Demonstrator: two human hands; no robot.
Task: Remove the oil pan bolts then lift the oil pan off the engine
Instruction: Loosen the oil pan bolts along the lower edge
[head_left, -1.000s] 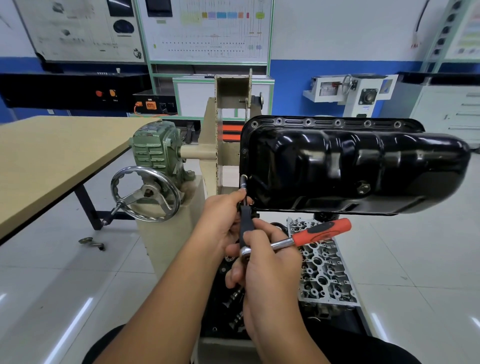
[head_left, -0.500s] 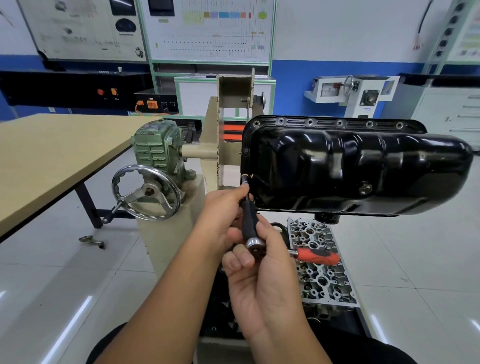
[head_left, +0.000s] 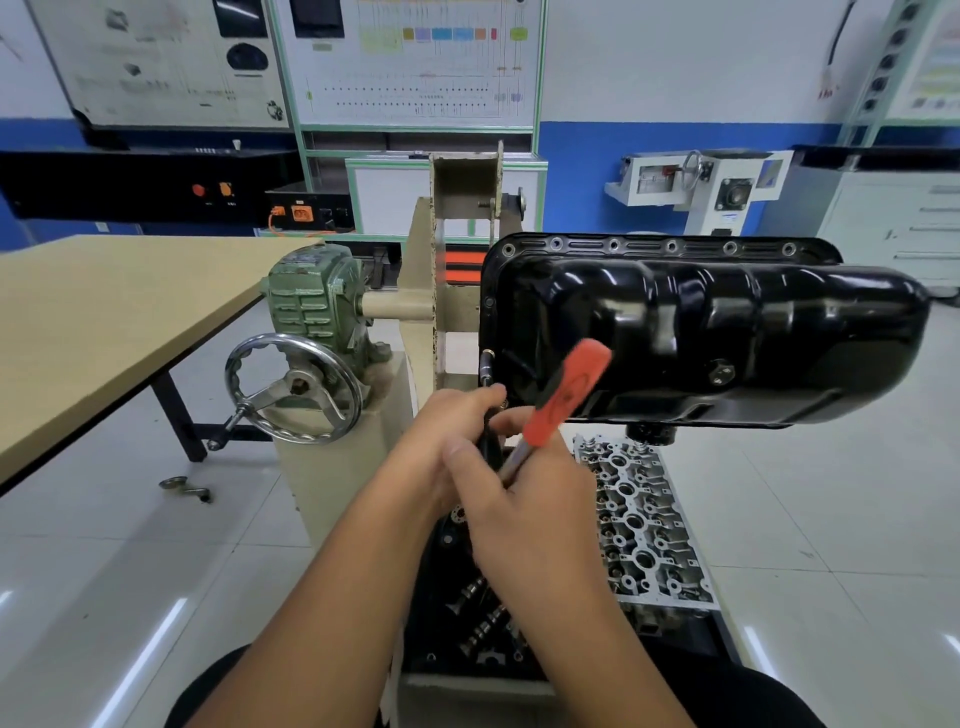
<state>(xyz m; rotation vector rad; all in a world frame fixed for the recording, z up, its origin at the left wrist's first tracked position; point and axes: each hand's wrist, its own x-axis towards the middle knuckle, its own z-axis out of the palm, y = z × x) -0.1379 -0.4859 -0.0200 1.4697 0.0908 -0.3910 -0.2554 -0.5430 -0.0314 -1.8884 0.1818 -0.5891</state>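
A glossy black oil pan (head_left: 701, 332) sits on the engine stand with bolts along its top flange (head_left: 670, 244). A ratchet with a red handle (head_left: 569, 395) and a black extension reaches up to a bolt on the pan's left flange, the socket (head_left: 487, 364) on it. My left hand (head_left: 447, 436) holds the black extension just below the socket. My right hand (head_left: 530, 499) grips the ratchet at its head, the red handle pointing up and to the right in front of the pan.
A green gearbox (head_left: 311, 306) with a chrome handwheel (head_left: 293, 389) is on the beige stand (head_left: 447, 260) at left. A wooden table (head_left: 104, 312) lies farther left. Below the pan rests a cylinder head (head_left: 644, 525) on a tray. A small metal part (head_left: 184, 488) lies on the floor.
The red ratchet handle has swung from pointing right and low to pointing up in front of the pan. Both hands stay at the pan's left flange.
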